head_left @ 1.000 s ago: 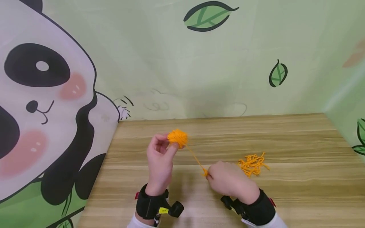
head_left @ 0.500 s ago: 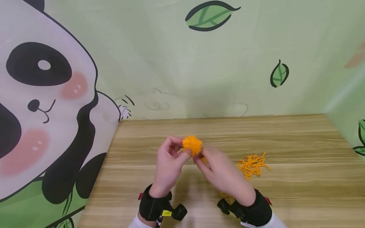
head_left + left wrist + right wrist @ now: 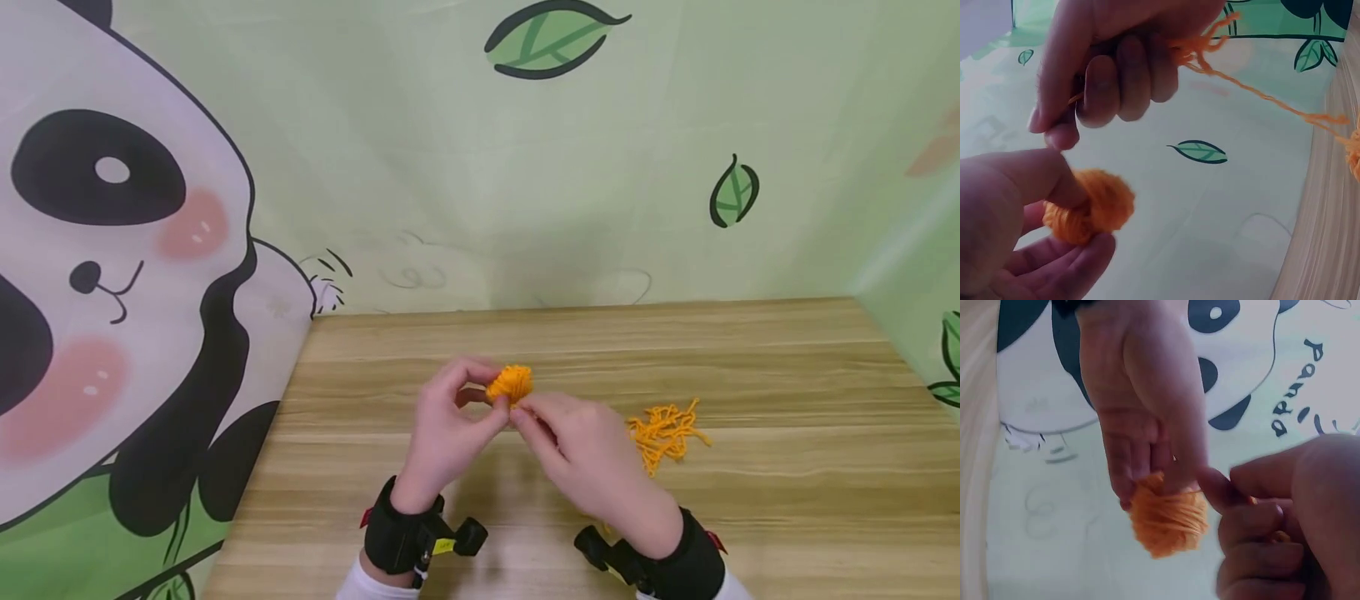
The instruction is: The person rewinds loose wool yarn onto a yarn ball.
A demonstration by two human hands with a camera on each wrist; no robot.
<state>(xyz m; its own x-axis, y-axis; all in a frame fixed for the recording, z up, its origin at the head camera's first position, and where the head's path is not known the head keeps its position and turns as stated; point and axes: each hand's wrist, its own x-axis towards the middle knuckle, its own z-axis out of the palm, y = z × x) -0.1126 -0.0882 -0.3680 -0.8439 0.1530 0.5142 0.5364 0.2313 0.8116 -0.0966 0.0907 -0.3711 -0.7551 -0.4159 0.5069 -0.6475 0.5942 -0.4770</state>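
A small ball of orange yarn [image 3: 512,383] is held up over the table between the thumb and fingers of my left hand [image 3: 453,417]. Its wound strands show in the right wrist view, where the yarn ball [image 3: 1169,519] sits below the left thumb. Close beside it, my right hand [image 3: 592,450] pinches the strand between thumb and forefinger. The other right fingers curl round more orange yarn [image 3: 1194,53], which trails out of the fist in the left wrist view. A loose heap of yarn [image 3: 666,433] lies on the table right of the right hand, partly hidden by it.
The wood-grain table [image 3: 787,392] meets a pale green backdrop [image 3: 420,167] printed with leaves and a panda [image 3: 112,250] at the left. Each wrist wears a black strap [image 3: 397,533] with a small camera.
The right hand has come up from a stretched strand to the ball's lower right side. The ball has moved right with the left hand and turned, showing a different face.
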